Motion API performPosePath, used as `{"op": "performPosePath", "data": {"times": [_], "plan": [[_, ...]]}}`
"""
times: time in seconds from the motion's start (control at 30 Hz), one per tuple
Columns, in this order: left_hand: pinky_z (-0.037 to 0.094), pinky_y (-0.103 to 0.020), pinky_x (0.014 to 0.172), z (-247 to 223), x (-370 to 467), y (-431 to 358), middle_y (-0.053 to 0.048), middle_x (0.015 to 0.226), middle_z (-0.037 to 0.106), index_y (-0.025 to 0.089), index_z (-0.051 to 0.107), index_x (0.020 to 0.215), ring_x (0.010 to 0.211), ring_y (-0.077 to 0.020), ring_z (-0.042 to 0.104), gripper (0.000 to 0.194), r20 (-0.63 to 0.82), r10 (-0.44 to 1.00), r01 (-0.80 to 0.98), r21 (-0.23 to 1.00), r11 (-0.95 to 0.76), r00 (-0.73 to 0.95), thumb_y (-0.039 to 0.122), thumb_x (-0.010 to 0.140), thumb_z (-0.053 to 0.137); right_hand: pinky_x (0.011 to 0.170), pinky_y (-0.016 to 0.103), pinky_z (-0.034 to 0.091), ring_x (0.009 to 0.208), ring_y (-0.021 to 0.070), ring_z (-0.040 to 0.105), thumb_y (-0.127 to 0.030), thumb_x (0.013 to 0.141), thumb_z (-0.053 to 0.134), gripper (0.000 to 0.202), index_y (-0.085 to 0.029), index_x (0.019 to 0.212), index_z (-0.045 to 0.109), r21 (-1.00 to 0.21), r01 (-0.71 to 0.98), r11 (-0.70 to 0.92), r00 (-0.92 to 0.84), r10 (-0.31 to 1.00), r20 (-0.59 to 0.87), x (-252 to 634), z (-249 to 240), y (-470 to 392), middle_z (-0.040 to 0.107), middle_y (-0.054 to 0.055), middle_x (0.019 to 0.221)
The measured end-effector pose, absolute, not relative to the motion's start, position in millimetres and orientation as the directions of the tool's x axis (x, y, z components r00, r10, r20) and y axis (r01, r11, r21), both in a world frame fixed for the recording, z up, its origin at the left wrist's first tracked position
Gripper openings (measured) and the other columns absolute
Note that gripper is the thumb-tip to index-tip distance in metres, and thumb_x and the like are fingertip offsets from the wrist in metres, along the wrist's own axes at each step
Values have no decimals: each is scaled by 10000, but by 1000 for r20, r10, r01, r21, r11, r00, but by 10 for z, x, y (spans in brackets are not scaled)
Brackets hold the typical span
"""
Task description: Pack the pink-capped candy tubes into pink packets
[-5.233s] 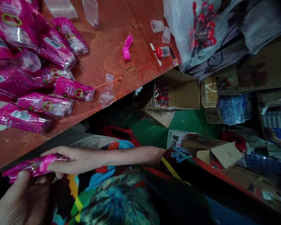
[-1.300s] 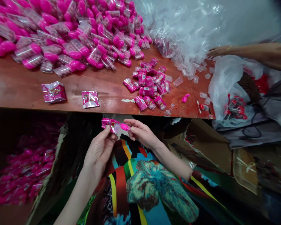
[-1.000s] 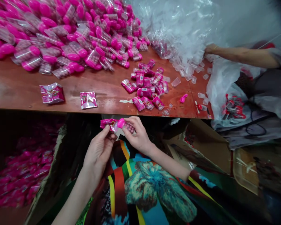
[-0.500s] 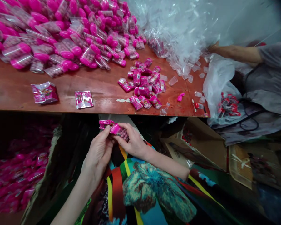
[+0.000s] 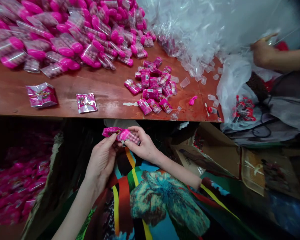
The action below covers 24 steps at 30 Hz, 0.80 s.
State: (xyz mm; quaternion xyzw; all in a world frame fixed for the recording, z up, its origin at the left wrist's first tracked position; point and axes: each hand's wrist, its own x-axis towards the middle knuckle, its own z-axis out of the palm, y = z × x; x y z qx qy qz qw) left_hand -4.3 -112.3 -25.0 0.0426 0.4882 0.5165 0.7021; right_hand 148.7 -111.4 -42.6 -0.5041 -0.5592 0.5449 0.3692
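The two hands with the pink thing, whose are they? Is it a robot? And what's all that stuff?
No robot: these are a person's own bare hands. The camera sits on that person's head, looking forward and down. The left hand pinches a shiny pink wrapper. The right hand holds a clear container of little pink balls, its end against or inside the wrapper; I can't tell which. On the reddish table are a big heap of pink-capped containers, shiny pink packets, a pile of pink-wrapped containers and clear cups. The hand at far right is another person's.
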Motion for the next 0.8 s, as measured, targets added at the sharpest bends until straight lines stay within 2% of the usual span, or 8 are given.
{"op": "performPosePath", "data": {"times": [0.13, 0.27, 0.37, 0.5, 0.63, 0.8], "plan": [[503, -220, 616, -253, -39, -1129, -20, 721, 706, 127, 728, 762, 600, -98, 587, 209, -670, 742, -677, 546, 494, 0, 227, 650, 873, 816, 299, 531, 865, 151, 600, -360, 876, 651, 511, -221, 1329, 459, -990, 96, -106, -43, 993, -110, 1460, -463, -1072, 610, 48, 1042], [497, -225, 574, -285, -44, -1141, -9, 743, 697, 141, 719, 796, 585, -95, 575, 200, -694, 717, -720, 461, 518, 71, 207, 674, 864, 869, 317, 521, 914, 166, 595, -360, 867, 670, 516, -224, 1325, 476, -996, 66, -59, 67, 996, -54, 1466, -480, -1018, 607, 59, 1066], [506, -229, 580, -316, -18, -1143, -1, 757, 697, 155, 715, 844, 587, -92, 578, 212, -705, 700, -751, 400, 526, 114, 189, 691, 857, 890, 323, 516, 951, 167, 601, -345, 882, 662, 435, -254, 1287, 532, -999, 44, -14, 23, 1000, -13, 1460, -476, -998, 606, 58, 1114], [511, -232, 584, -332, 42, -1144, 2, 762, 704, 150, 722, 878, 572, -89, 579, 236, -711, 684, -754, 359, 550, 161, 181, 687, 859, 825, 298, 519, 893, 149, 577, -316, 904, 632, 269, -275, 1169, 655, -989, 142, 28, -57, 998, 20, 1435, -448, -988, 565, 45, 1116], [507, -230, 587, -317, 72, -1152, -20, 802, 725, 125, 738, 896, 588, -91, 590, 255, -679, 714, -727, 403, 556, 170, 205, 687, 861, 775, 266, 511, 823, 126, 546, -267, 881, 643, 252, -263, 1129, 687, -974, 223, 38, -58, 998, 26, 1449, -438, -992, 528, 29, 1051], [518, -266, 624, -295, 72, -1158, -25, 779, 718, 111, 741, 878, 597, -116, 593, 249, -668, 732, -681, 476, 557, 132, 238, 690, 844, 715, 242, 487, 787, 118, 549, -303, 908, 616, 155, -224, 1011, 701, -962, 270, 35, -52, 998, 21, 1506, -492, -1002, 551, 20, 980]]}}
